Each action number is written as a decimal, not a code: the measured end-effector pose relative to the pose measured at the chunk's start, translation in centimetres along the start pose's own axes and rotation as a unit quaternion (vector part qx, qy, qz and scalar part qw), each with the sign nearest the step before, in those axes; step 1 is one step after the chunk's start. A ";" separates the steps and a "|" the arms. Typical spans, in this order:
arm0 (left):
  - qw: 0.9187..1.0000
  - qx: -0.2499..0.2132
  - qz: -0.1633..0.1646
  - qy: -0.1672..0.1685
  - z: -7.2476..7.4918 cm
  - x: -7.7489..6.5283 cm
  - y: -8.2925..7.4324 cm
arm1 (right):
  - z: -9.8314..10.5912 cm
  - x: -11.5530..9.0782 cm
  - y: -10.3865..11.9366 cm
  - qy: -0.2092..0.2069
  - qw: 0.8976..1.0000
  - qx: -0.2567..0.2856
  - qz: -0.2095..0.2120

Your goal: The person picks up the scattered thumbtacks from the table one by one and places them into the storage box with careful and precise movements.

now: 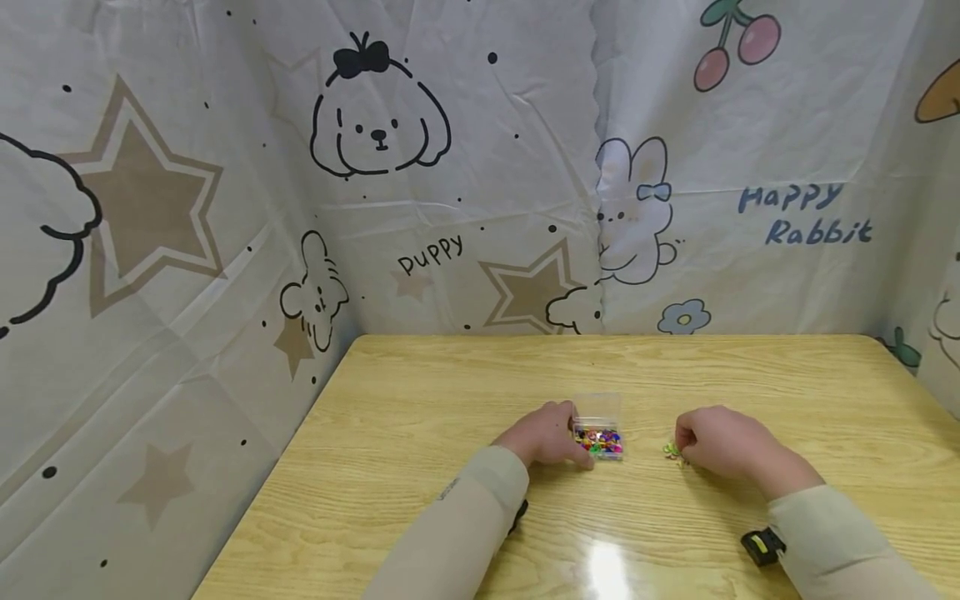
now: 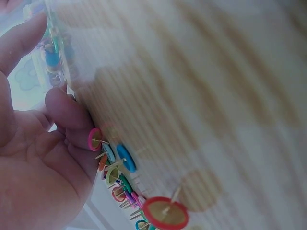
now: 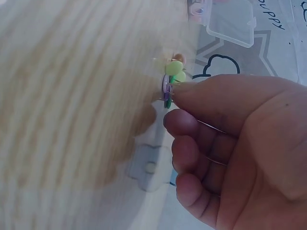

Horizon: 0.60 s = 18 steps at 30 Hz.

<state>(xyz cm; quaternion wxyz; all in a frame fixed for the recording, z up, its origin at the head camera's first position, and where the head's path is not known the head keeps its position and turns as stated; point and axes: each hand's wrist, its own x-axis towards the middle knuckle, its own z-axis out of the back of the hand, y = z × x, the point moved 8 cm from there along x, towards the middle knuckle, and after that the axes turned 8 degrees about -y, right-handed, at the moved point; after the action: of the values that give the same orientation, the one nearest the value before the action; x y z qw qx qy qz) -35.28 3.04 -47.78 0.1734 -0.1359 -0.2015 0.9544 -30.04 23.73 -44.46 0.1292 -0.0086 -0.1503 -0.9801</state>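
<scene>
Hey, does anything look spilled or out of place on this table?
Yes: some loose tacks lie on the table by the right hand, outside the open box that holds more. They look out of place, though I can't tell whether they spilled or were set there.

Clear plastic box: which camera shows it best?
The head view, showing box, open lid and colourful contents together, though the left hand covers part of its left side. The left wrist view catches part of it at upper left; the right wrist view, mostly its lid.
</scene>
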 end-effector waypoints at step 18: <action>1.000 0.000 -0.003 0.004 0.1 -0.1 -0.2 | 0.3 -0.2 -0.2 -0.027 0.999 -0.019 0.008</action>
<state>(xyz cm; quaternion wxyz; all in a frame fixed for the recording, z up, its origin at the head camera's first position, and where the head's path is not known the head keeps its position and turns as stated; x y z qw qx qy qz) -35.16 3.12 -47.61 0.1767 -0.1389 -0.2015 0.9534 -29.92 24.01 -44.21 0.1326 -0.0384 -0.1354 -0.9811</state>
